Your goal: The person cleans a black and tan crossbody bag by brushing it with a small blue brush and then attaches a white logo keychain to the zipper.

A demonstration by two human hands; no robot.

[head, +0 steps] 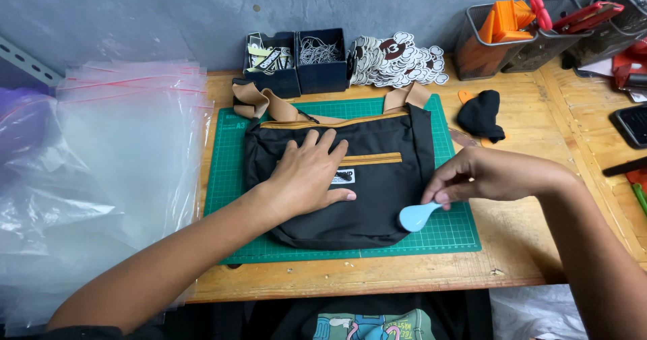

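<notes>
A black fabric bag (384, 198) with tan zipper trim and a tan strap lies flat on a green cutting mat (458, 232). My left hand (309, 175) presses palm-down on the bag's front, fingers spread over its small white label. My right hand (482, 175) pinches a small light-blue spoon-shaped tool (416, 217) at the bag's lower right edge, its rounded end resting where bag meets mat.
A stack of clear zip plastic bags (114, 171) covers the left of the wooden table (526, 259). At the back stand two dark boxes (296, 60), a pile of round stickers (397, 60) and mesh bins (512, 37) with orange and red tools. A black cloth (482, 114) lies right of the mat.
</notes>
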